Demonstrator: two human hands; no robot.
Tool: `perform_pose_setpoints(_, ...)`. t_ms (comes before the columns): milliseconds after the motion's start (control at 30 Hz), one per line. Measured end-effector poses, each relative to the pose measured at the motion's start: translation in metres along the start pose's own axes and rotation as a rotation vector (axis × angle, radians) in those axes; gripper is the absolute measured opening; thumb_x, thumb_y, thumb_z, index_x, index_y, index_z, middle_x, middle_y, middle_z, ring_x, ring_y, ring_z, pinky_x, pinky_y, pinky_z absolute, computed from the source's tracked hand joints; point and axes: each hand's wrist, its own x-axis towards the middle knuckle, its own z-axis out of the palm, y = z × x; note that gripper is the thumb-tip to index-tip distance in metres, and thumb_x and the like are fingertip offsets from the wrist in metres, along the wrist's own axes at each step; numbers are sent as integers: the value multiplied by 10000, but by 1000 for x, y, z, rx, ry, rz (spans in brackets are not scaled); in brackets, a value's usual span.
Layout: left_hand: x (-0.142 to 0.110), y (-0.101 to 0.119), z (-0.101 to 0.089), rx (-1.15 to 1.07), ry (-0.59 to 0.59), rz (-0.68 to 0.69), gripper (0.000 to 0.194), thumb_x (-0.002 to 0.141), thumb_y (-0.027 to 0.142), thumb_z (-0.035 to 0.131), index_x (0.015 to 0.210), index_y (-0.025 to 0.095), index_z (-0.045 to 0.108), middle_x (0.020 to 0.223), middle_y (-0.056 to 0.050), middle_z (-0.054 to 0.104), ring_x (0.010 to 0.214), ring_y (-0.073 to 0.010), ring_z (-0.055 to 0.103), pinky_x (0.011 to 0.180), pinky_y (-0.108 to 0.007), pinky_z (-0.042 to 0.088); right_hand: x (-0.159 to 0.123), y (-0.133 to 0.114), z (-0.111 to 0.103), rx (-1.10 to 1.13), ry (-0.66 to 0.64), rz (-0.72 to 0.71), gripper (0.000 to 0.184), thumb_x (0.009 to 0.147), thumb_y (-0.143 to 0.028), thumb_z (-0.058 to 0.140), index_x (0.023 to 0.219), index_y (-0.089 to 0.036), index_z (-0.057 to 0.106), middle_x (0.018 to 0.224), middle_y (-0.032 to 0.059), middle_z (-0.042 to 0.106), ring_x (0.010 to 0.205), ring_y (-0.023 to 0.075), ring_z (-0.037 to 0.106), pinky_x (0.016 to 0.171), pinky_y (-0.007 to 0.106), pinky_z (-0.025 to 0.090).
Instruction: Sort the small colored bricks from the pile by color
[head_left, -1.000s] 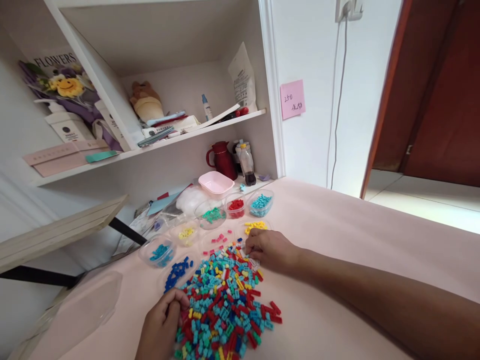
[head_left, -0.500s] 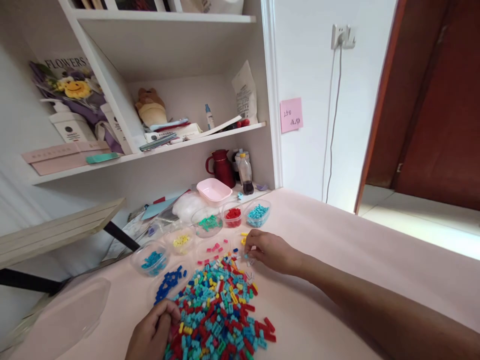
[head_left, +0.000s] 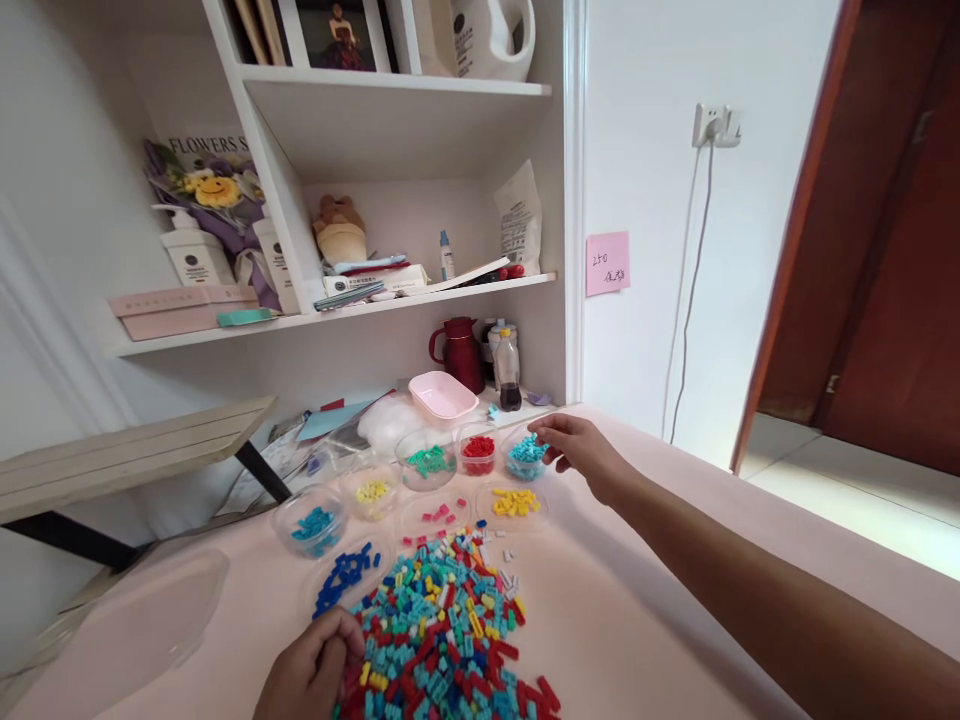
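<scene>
My right hand [head_left: 577,450] reaches over a clear tub [head_left: 523,476] of light blue toy bricks [head_left: 527,452], its fingers pinched at the rim. A small light blue brick seems to be at the fingertips, hard to tell from those below. My left hand [head_left: 311,665] rests curled at the left edge of a mixed pile of toy bricks [head_left: 442,610]; what its fingers hold, if anything, is hidden. Around the pile stand clear containers of yellow bricks [head_left: 516,502], pink bricks [head_left: 439,514], red bricks [head_left: 478,453], green bricks [head_left: 429,461] and dark blue bricks [head_left: 345,578].
Tubs of pale yellow bricks [head_left: 372,491] and blue bricks [head_left: 315,528] stand at the left. Behind are a pink basin [head_left: 442,396], a dark red jug [head_left: 463,358] and a bottle [head_left: 508,372]. A clear lid [head_left: 172,610] and a wooden bench [head_left: 135,445] lie left.
My right hand has moved away from beside the yellow bricks, back and to the right, over the light blue tub. My left hand stays by the pile. The view has tilted up slightly.
</scene>
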Motion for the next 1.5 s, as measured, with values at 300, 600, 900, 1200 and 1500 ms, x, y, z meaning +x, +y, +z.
perform_pose_setpoints(300, 0, -5, 0, 12, -27, 1, 238, 728, 376, 410, 633, 224, 567, 514, 35, 501, 526, -142, 454, 536, -235, 334, -87, 12, 18, -465, -542, -114, 282, 773, -267, 576, 1042, -272, 658, 793, 5, 658, 674, 148, 588, 613, 255, 418)
perform_pose_setpoints(600, -4, 6, 0, -21, -12, -34, 237, 710, 385, 424, 657, 220, 586, 493, 39, 495, 510, -145, 461, 519, -238, 331, -87, 21, 27, -610, -453, -171, 370, 759, -285, 583, 1127, -309, 616, 848, 9, 658, 729, 168, 586, 619, 266, 390)
perform_pose_setpoints(900, -4, 5, -1, -9, -10, -12, 241, 714, 393, 433, 634, 223, 583, 488, 40, 488, 506, -139, 460, 507, -232, 332, -88, 27, 31, -698, -443, -228, 440, 749, -247, 552, 1183, -288, 612, 955, 41, 631, 745, 172, 587, 650, 283, 407)
perform_pose_setpoints(1200, -3, 4, 0, -2, -17, -8, 236, 721, 383, 440, 633, 218, 585, 523, 29, 521, 525, -143, 475, 520, -237, 347, -87, 29, 29, -664, -489, -310, 443, 756, -226, 557, 1192, -270, 621, 1129, 58, 601, 916, 202, 602, 808, 320, 454)
perform_pose_setpoints(1500, -3, 2, 0, 37, -26, -8, 242, 748, 379, 412, 657, 223, 573, 530, 38, 507, 533, -139, 467, 537, -238, 341, -85, 35, 28, -635, -506, -406, 429, 783, -199, 538, 1194, -276, 631, 1104, 62, 605, 906, 197, 611, 811, 321, 463)
